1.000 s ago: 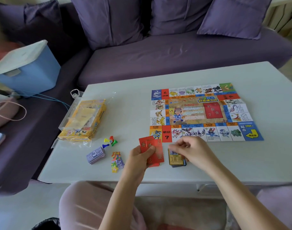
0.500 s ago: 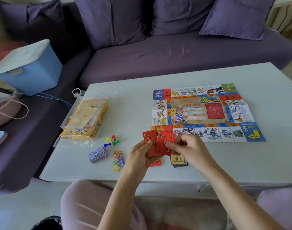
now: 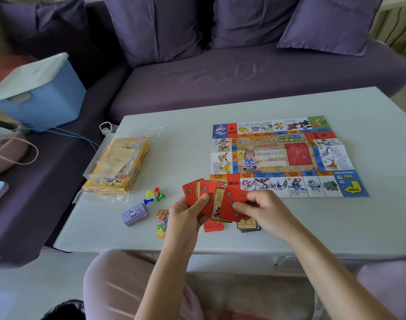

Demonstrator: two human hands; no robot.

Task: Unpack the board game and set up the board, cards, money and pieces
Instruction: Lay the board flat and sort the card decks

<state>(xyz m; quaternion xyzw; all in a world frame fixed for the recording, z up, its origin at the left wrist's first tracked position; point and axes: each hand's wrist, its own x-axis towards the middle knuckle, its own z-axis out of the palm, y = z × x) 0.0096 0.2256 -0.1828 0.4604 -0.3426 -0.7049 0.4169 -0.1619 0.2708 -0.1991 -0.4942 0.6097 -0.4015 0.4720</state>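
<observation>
Two hands: both of mine are raised over the near edge of the table (image 3: 335, 227), sharing one fan (image 3: 206, 190) of cards.
Left hand (image 3: 185, 215): my fingers curl round the fan from below and my thumb presses on its face. Most cards show red backs, and one yellow-framed face shows between them.
Right hand (image 3: 266, 207): my thumb and fingers pinch the front red card (image 3: 232, 199) at its right side.
Red pile (image 3: 213, 226): flat on the table under the fan, partly hidden by my left hand.
Yellow pile (image 3: 248, 225): just right of the red pile, under my right hand, with blue edges showing beneath it.
Money (image 3: 135, 213): a purple stack to my left, near the table's front edge.
Stars (image 3: 162, 221): a small coloured heap between the money and my left hand.
Pawns (image 3: 154, 192): yellow, red, green and blue, lying round a white die (image 3: 155, 196) just beyond the money.
Box (image 3: 117, 165): yellow, inside a clear bag (image 3: 94, 161), at the table's left edge.
Board (image 3: 273, 155): unfolded flat beyond my hands, with its near edge just behind the fan.
Sofa (image 3: 243, 72): purple, beyond the table, with cushions (image 3: 155, 26) along its back.
Bin (image 3: 42, 98): blue with a white lid, on the sofa at far left.
</observation>
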